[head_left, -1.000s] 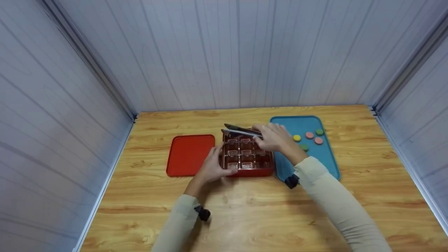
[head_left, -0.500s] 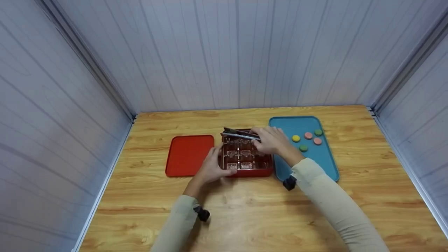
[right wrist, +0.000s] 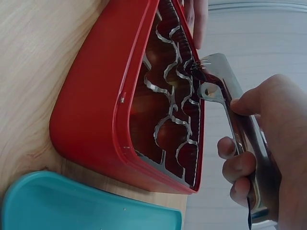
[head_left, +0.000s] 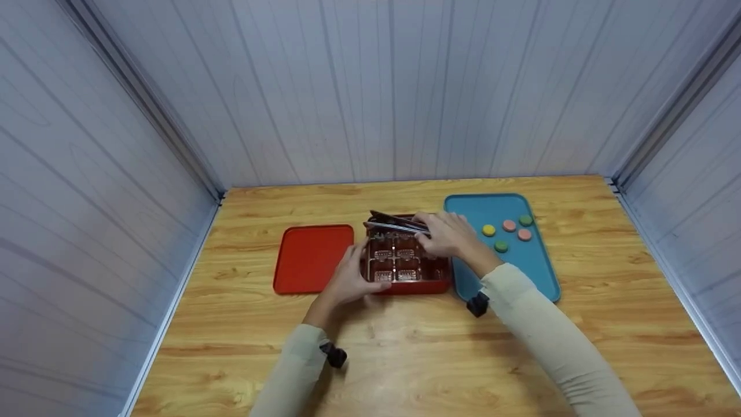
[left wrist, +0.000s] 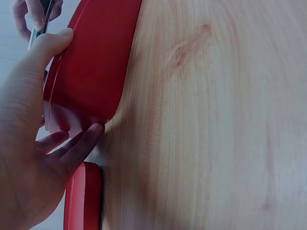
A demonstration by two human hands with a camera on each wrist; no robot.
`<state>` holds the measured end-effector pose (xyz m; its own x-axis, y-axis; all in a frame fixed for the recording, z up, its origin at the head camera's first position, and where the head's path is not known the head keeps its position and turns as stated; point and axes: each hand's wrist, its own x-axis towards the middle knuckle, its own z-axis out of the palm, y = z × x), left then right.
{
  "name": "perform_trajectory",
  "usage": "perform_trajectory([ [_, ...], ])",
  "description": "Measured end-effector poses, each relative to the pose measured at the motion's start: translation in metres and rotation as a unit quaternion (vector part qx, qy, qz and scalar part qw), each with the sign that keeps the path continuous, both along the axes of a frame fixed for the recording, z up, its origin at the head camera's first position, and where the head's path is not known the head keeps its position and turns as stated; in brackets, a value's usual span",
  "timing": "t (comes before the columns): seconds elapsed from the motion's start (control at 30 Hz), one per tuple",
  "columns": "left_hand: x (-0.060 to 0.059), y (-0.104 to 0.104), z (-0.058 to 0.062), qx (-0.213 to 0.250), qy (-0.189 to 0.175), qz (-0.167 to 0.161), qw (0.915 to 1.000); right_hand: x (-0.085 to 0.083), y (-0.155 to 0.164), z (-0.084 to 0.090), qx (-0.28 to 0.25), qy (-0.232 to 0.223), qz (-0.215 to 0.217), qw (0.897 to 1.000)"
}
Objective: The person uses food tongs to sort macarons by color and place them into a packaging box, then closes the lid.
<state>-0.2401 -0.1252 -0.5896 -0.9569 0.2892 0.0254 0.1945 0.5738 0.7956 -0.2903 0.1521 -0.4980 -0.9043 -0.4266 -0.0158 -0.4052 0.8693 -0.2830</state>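
A square red box (head_left: pixel 419 288) holds a clear plastic insert (head_left: pixel 405 255) divided into several compartments. My left hand (head_left: pixel 350 278) grips its near left corner, thumb on the front wall and fingers along the left side. Metal tongs (head_left: pixel 396 227) are in my right hand (head_left: pixel 451 236), lying aslant over the back of the box with their tips toward the far left. In the right wrist view, the ends of the tongs (right wrist: pixel 220 72) sit right at the box's rim, one end spread apart from the other. Nothing shows between these ends.
To the right, a blue tray (head_left: pixel 492 207) carries several small round pieces: a yellow one (head_left: pixel 488 230), pink ones (head_left: pixel 509 226) and green ones (head_left: pixel 501 247). A flat red lid-like tray (head_left: pixel 312 260) lies left of the box. Panelled walls (head_left: pixel 370 104) enclose the wooden table (head_left: pixel 399 359).
My right hand has lowered the tongs slightly toward the back of the box, then held nearly still. The left hand has stayed on the box's corner.
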Motion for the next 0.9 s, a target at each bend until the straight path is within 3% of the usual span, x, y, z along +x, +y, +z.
perform_trajectory([
  [0.27,0.000,0.002,-0.002,-0.002,-0.006,0.001,1.0000,0.004,0.008,0.003,-0.005,-0.018,-0.006,1.000],
  [0.9,0.001,0.000,0.002,-0.016,-0.001,-0.004,0.9999,0.017,0.063,0.002,-0.023,0.009,-0.054,0.998],
])
